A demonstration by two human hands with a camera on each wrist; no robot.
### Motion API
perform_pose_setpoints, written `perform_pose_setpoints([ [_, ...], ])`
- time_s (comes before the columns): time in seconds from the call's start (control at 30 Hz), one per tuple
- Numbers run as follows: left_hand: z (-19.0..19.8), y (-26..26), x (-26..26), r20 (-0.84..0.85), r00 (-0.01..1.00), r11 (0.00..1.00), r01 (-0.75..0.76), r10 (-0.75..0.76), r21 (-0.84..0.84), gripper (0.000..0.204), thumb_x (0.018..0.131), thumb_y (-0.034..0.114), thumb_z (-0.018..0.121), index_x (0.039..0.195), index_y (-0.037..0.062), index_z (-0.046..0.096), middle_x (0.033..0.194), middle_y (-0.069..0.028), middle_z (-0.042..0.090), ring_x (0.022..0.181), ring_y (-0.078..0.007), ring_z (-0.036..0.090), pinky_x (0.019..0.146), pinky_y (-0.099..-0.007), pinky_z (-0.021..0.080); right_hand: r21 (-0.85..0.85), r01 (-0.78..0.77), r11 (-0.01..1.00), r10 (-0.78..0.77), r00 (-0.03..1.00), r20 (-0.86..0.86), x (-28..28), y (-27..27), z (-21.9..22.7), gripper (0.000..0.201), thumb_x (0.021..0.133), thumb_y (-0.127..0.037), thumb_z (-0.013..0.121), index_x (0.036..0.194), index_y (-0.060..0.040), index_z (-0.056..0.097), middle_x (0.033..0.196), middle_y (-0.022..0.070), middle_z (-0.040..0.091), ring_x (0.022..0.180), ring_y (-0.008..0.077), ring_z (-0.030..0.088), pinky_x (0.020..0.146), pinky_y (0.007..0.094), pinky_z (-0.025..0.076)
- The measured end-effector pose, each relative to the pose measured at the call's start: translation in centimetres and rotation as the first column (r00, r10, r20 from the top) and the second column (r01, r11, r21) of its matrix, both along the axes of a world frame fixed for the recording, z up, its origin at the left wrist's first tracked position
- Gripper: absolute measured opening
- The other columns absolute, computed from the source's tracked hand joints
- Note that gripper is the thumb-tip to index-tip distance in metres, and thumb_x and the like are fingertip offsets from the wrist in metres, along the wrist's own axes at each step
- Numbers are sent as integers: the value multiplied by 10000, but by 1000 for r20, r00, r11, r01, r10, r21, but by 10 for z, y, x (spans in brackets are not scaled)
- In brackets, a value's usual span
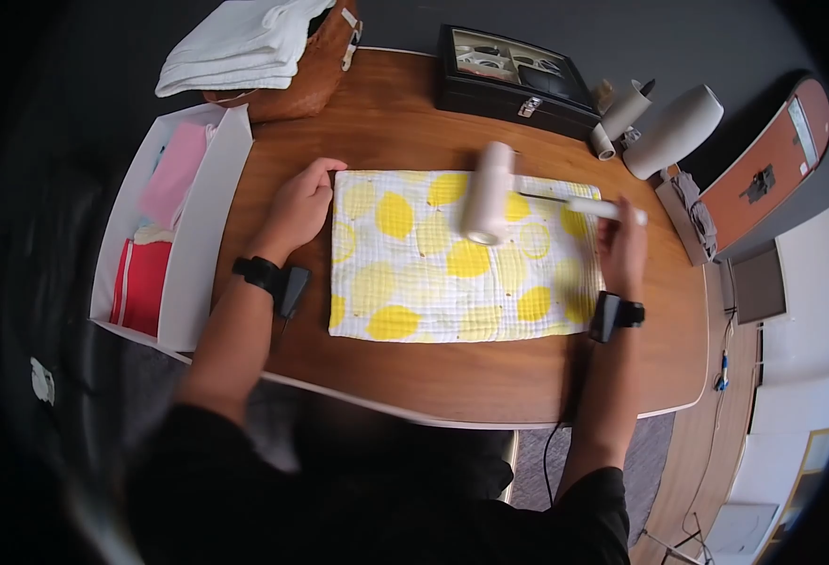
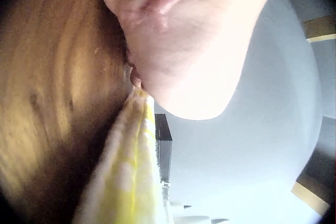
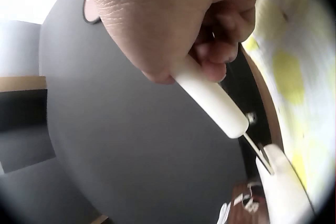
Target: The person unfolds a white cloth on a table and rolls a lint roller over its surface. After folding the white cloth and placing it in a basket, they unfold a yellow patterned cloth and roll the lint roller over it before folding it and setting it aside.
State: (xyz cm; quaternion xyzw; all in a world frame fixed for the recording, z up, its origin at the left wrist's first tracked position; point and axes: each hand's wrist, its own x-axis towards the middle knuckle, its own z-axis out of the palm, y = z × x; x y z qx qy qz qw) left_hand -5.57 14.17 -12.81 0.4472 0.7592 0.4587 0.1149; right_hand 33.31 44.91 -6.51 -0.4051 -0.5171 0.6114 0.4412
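Observation:
A folded cloth (image 1: 405, 282) with a yellow lemon print lies flat on the wooden table. My left hand (image 1: 299, 209) is at its upper left corner and pinches the edge; in the left wrist view the lemon-print cloth (image 2: 128, 171) runs up to the fingertips, the hand hiding part of the grip. My right hand (image 1: 624, 250), by the cloth's right edge, grips the white handle (image 3: 210, 98) of a lint roller (image 1: 491, 193). The roller's white head, blurred in the head view, is over the upper middle of the cloth.
On the left stands a white box (image 1: 198, 226) with folded pink and red cloths. Behind it, white towels (image 1: 235, 47) lie on a brown leather bag (image 1: 306, 85). A black glass-topped case (image 1: 518, 80), white cylinders (image 1: 673, 132) and a grey-cloth box (image 1: 687, 221) line the back right.

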Motion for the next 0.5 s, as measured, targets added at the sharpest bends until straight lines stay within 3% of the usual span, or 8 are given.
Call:
perform_pose_setpoints([
  [0.07,-1,1,-1,-21,1000,1000,15,-15,-2,325,1050,62,498,1340,56,646,903,-103,671,857,-265,683,832,-382,543,-91,-79,993,83,996,36,-29,-22,-5,354,1096,-402,646,889,-115,653,686,-2,628,543,80,528,478,234,367],
  [0.1,-2,1,-1,-25,1000,1000,15,-15,1,317,1061,78,501,1340,56,650,910,-106,676,862,-264,684,834,-383,544,-142,-198,970,190,979,-68,-37,-29,-11,353,1099,-396,641,903,-103,654,693,14,641,537,91,519,483,235,366],
  [0.27,-8,4,2,-140,990,996,11,2,93,278,1096,177,559,1314,55,680,941,-112,714,868,-255,695,820,-379,546,-206,-230,951,215,972,-95,-61,-62,0,353,1101,-382,640,888,-100,646,677,16,632,532,98,510,486,238,360],
  [0.37,5,2,7,-27,1000,998,-10,8,-58,297,1087,255,622,1286,47,698,929,-117,733,842,-257,704,788,-381,549,-192,-199,961,172,974,-150,-43,-31,-18,296,1116,-371,618,936,-139,646,674,-6,609,508,78,476,440,237,304],
  [0.43,16,0,13,-41,999,995,-13,10,-96,320,1072,278,650,1284,43,697,899,-119,730,818,-263,705,768,-383,548,-121,11,993,-21,997,-78,-30,-12,-15,312,1110,-388,607,901,-156,611,591,-40,489,457,74,397,414,255,268],
  [0.5,19,-2,15,-44,999,994,-23,18,-111,338,1063,296,665,1280,39,697,880,-121,728,803,-269,706,755,-388,548,-63,100,993,-106,989,-99,-10,3,-8,322,1102,-390,598,879,-157,589,566,-50,420,444,75,348,411,274,237],
])
